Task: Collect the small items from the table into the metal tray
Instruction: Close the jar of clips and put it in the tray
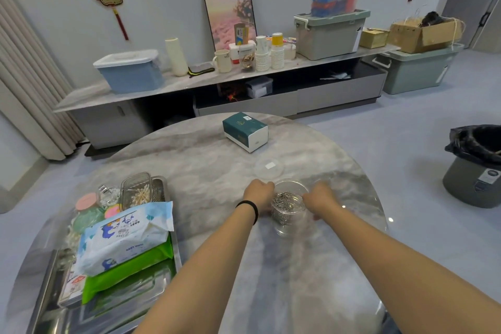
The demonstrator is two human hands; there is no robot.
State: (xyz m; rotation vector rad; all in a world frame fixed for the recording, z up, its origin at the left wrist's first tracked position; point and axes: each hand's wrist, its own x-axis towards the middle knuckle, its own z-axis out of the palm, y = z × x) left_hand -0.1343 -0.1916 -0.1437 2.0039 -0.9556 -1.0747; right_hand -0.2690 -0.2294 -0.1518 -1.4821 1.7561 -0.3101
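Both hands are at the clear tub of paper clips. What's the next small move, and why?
Probably fit the lid first: the tub, between left hand and right hand, is open and full of clips, and the lid lies just beyond it. Then carry it to the metal tray.

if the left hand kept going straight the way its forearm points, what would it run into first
Probably the clear round lid lying flat on the table just beyond the left hand, which now holds the clear container of paper clips. Farther along sits the green tissue box. Depth is hard to judge.
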